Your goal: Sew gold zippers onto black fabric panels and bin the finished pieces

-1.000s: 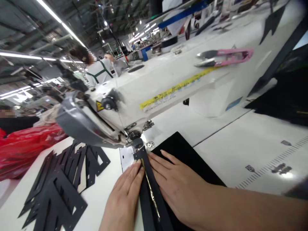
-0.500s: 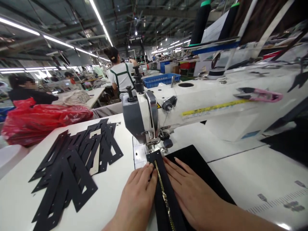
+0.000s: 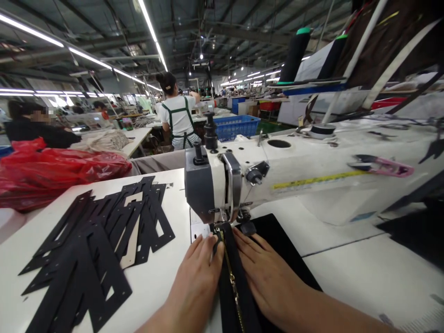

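Note:
A long black panel with a brass-coloured zipper (image 3: pixel 231 277) runs from the bottom edge up to the presser foot of a white sewing machine (image 3: pixel 298 166). At its left edge, near the foot, my left hand (image 3: pixel 198 275) is closed, thumb and bent fingers on the panel; a small dark shape between these fingers is unclear. My right hand (image 3: pixel 268 273) lies flat along the right side, fingers stretched out and pressing down. Under my right hand a larger black piece (image 3: pixel 287 245) spreads over the table. The foot and machine head hide the panel's far end.
Black frame-shaped pieces (image 3: pixel 104 249) lie in an overlapping pile on the left. Behind them sits a red plastic bag (image 3: pixel 65 171). Pink-handled thread snips (image 3: pixel 385 165) rest on the machine arm. A blue crate (image 3: pixel 236 127) and a co-worker (image 3: pixel 178 111) are beyond.
The panel's far end has moved forward under the machine head, and both hands have gone with it. My view has shifted slightly, so the machine appears lower and further right.

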A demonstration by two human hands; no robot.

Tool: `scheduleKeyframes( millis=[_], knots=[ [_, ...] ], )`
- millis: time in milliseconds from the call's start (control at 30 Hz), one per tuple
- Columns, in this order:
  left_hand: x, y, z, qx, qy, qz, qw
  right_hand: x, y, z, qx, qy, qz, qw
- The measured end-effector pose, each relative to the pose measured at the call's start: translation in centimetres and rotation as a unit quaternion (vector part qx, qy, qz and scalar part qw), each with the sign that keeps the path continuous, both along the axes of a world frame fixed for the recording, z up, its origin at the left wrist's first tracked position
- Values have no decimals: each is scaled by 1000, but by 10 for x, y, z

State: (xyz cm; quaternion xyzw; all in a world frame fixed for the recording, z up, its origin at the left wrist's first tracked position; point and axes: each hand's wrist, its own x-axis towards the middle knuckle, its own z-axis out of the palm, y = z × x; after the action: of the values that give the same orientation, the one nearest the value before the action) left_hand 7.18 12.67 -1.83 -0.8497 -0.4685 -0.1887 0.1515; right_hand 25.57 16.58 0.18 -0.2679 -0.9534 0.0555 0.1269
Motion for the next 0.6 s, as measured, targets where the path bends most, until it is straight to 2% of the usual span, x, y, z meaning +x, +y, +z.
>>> scheduleKeyframes(
  millis=[367, 600],
  knots=[
    [-6, 2, -12, -9, -5, -5, 1000, 2, 8, -2, -24, -10, 32, 999],
    [-6, 5, -4, 2, 29, -4, 1000, 1, 7, -4, -50, 20, -3, 999]
  ],
)
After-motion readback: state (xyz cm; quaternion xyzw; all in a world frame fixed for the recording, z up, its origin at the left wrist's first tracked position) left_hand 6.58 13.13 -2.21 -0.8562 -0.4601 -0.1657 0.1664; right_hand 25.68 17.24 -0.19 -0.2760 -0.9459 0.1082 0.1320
